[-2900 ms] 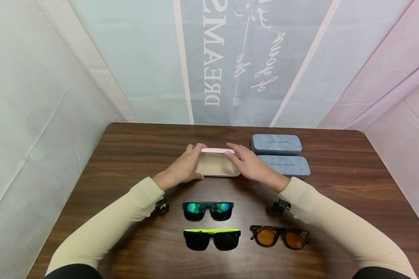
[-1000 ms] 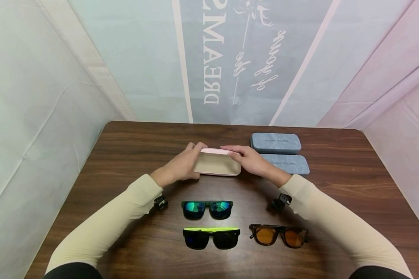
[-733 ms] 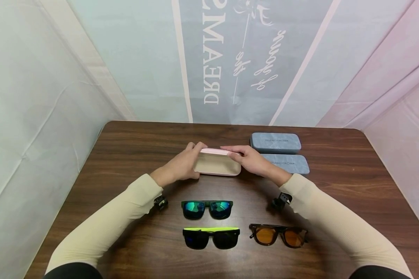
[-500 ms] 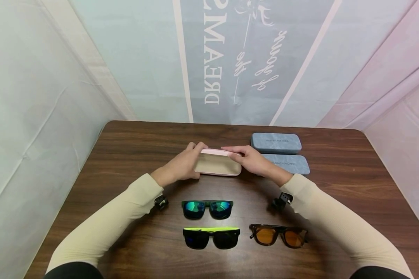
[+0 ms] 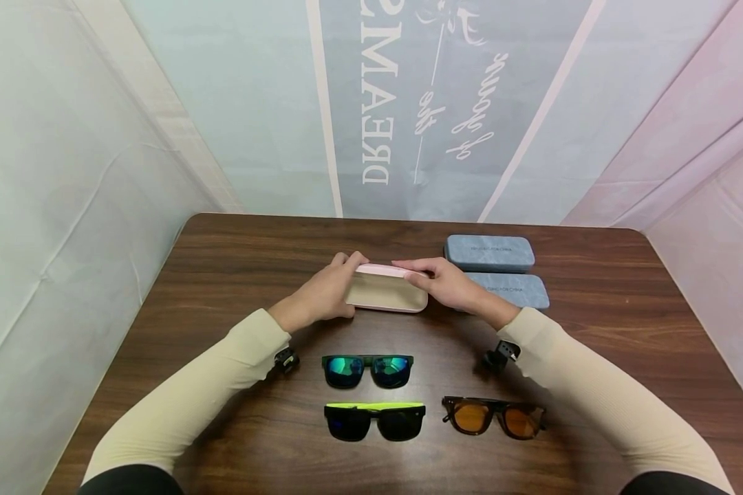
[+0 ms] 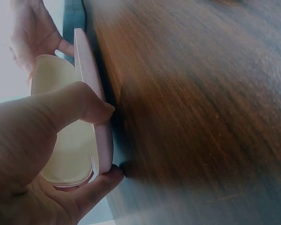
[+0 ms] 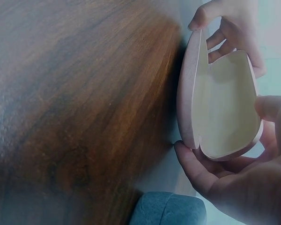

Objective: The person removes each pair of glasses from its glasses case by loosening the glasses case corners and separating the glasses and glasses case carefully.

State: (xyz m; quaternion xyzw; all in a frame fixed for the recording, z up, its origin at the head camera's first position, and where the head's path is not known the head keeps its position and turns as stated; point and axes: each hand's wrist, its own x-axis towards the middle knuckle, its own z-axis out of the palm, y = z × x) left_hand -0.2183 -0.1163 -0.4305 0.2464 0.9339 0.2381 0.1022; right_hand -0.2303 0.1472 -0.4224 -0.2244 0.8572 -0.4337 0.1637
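Observation:
A pink glasses case (image 5: 386, 292) with a cream lining stands with its lid raised near the middle of the table; no glasses show inside it. My left hand (image 5: 325, 289) grips its left end. In the left wrist view, the thumb (image 6: 91, 105) of that hand lies over the front edge and a finger reaches underneath. My right hand (image 5: 448, 283) holds the right end, its thumb inside the lid's rim (image 7: 258, 112) and other fingers around the outside. Closer to me lie green-blue mirrored sunglasses (image 5: 368, 371), black-and-lime sunglasses (image 5: 374, 421) and orange-lensed sunglasses (image 5: 494, 417).
Two blue-grey glasses cases, a rear one (image 5: 489, 253) and a front one (image 5: 514, 290), lie closed just right of my right hand, which partly covers the front one. Fabric hangs behind the wooden table (image 5: 223, 275) and on both sides.
Since the earliest frame, my right hand has shifted slightly, its index finger lying further left along the lid's top. Over the last second, hands and case have stayed practically still.

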